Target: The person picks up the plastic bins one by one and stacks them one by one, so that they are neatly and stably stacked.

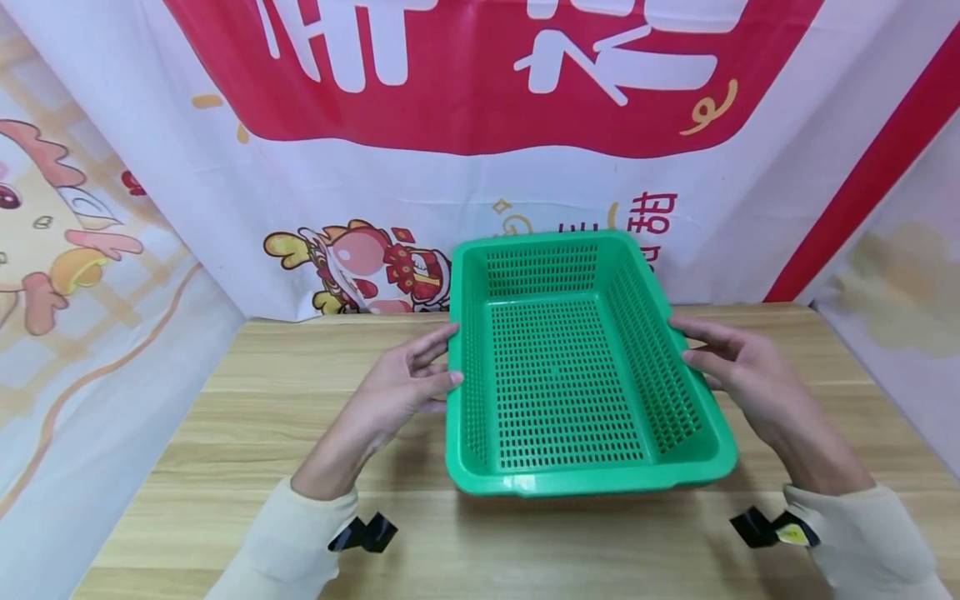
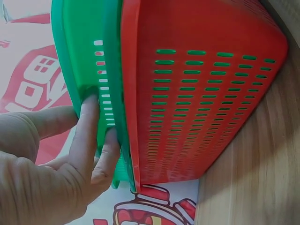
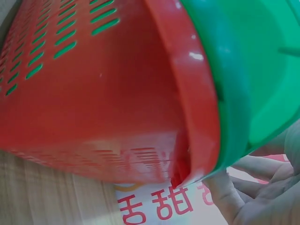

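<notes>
A green plastic basket with slotted walls sits nested in a red slotted basket, which stands on the table and is almost wholly hidden from the head view. At the green basket's left rim, my left hand grips with the thumb on top and fingertips under the edge, against the slotted outer wall. My right hand holds the opposite rim, its thumb over the edge. In the right wrist view, part of that hand is hidden behind the rim. The green basket's inside holds nothing.
Both baskets stand on a light wood-grain table. A white and red printed cloth hangs behind the table's far edge. More printed cloth hangs along the left side, and pale cloth on the right.
</notes>
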